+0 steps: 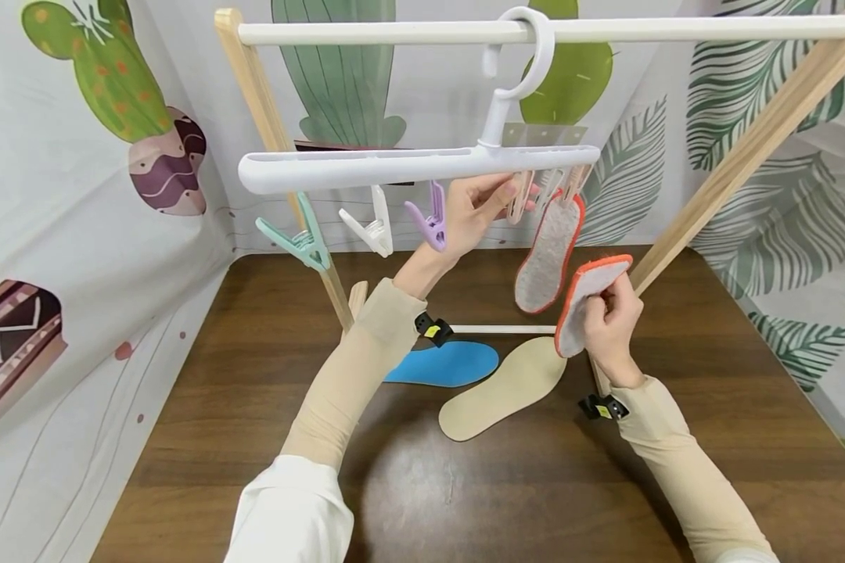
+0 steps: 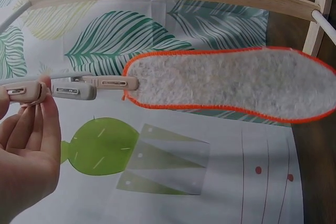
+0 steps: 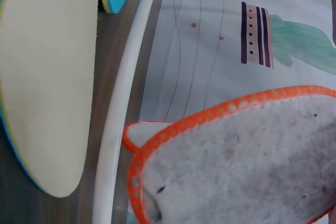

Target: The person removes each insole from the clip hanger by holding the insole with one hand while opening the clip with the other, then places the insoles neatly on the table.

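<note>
My left hand (image 1: 468, 211) pinches a pale pink clothespin (image 2: 23, 92) near the right end of the white hanger (image 1: 366, 164). A grey felt insole with an orange-red edge (image 1: 549, 254) hangs beside that hand, its end caught in a beige clothespin (image 2: 113, 82). Between the two pins is a grey clothespin (image 2: 76, 91). My right hand (image 1: 614, 324) grips a matching grey insole (image 1: 595, 293), bent and tilted, to the right of the hanging one. In the right wrist view this held insole (image 3: 241, 156) covers most of the hanging one.
The hanger hooks over the white bar (image 1: 394, 33) of a wooden rack (image 1: 746, 148). Mint (image 1: 306, 238), white (image 1: 373, 227) and purple (image 1: 431, 219) clothespins hang on its left part. A blue insole (image 1: 451, 363) and a cream insole (image 1: 503, 391) lie on the brown table (image 1: 422, 485).
</note>
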Tool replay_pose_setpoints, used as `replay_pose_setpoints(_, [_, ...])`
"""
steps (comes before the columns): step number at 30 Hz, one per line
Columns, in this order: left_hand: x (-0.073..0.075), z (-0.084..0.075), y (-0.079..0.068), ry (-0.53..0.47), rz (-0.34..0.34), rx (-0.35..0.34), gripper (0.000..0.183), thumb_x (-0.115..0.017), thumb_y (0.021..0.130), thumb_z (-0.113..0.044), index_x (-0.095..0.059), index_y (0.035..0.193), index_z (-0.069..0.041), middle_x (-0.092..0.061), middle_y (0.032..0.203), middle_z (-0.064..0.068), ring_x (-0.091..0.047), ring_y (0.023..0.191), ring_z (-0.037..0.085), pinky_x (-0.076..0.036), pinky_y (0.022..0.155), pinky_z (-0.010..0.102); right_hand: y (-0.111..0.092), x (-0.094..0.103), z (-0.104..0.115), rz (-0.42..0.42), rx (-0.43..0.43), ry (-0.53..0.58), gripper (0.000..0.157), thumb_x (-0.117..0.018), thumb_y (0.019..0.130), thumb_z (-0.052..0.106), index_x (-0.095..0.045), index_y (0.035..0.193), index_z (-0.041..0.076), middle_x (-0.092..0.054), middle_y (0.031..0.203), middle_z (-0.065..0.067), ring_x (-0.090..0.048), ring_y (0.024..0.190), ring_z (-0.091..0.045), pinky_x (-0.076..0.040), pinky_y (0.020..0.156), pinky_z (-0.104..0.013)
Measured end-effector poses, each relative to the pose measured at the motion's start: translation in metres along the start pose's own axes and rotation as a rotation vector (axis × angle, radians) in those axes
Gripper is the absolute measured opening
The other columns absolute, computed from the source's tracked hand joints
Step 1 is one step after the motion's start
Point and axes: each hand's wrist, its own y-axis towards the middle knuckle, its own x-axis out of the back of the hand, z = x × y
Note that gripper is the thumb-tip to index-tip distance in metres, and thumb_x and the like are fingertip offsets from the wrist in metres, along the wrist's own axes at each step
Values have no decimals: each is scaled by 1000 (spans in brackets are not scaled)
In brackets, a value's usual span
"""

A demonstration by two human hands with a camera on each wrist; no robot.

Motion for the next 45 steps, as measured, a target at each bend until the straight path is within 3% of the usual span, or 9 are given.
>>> replay_pose_setpoints(4, [0, 0, -1, 3, -2, -3, 32, -45, 94, -2, -50, 123, 12, -60, 109, 31, -68, 84, 23, -55, 82, 36, 1, 3, 2, -6, 12, 60, 27, -33, 71, -5, -55, 80, -16, -58, 75, 14, -44, 53, 2, -32, 48, -13])
replay_pose_setpoints(8, [-1, -1, 0, 17, 12, -17, 31, -45, 94, 0, -51, 123, 11, -61, 107, 30, -67, 86, 29, -55, 81, 37, 2, 6, -1, -71, 39, 59, 26, -32, 71, -3, -54, 74, -17, -57, 71, 14, -41, 50, 3, -30, 47, -12])
replay_pose_setpoints(14, [-1, -1, -2, 19, -9, -9, 31, -45, 94, 1, -50, 123, 12, -60, 108, 32, -68, 85, 27, -55, 82, 35, 5, 8, 7, -143, 40, 147, 24, -30, 71, -5, -48, 67, -19, -58, 66, 12, -44, 51, -1, -33, 50, -14])
replay_pose_setpoints(19, [0, -1, -3, 11, -2, -8, 32, -45, 94, 0, -50, 123, 12, -60, 108, 32, -66, 88, 32, -55, 83, 34, 4, 13, -3, -202, 24, 161, 23, -28, 70, -8, -48, 63, -18, -58, 61, 10, -43, 47, -2, -32, 47, -14])
replay_pose_setpoints(25, [0, -2, -3, -18, -4, 37, 33, -45, 94, -2, -49, 124, 11, -59, 111, 32, -67, 84, 19, -54, 84, 33, 7, 20, -12, -273, 13, 140, 23, -28, 68, -9, -48, 59, -16, -55, 57, 8, -42, 47, -3, -30, 47, -15])
replay_pose_setpoints(34, [1, -1, -2, -35, -2, 30, 32, -44, 95, -2, -50, 123, 12, -58, 110, 33, -67, 82, 17, -55, 81, 35, 12, 28, -15, -343, -10, 119, 23, -28, 68, -11, -48, 59, -18, -51, 54, 8, -36, 46, -5, -26, 48, -15])
replay_pose_setpoints(41, [1, 1, -1, 13, 2, 14, 31, -44, 95, -3, -52, 121, 10, -61, 108, 30, -66, 88, 31, -55, 74, 30, 16, 37, -20, -409, -23, 100, 24, -28, 67, -11, -48, 56, -14, -52, 52, 9, -35, 42, -3, -25, 46, -14])
replay_pose_setpoints(45, [1, 1, -1, 10, 5, 13, 30, -44, 95, -3, -52, 121, 11, -60, 108, 30, -66, 88, 33, -55, 78, 32, 19, 42, -25, -430, -27, 115, 26, -26, 69, -12, -48, 55, -13, -54, 50, 8, -35, 40, -3, -25, 43, -14])
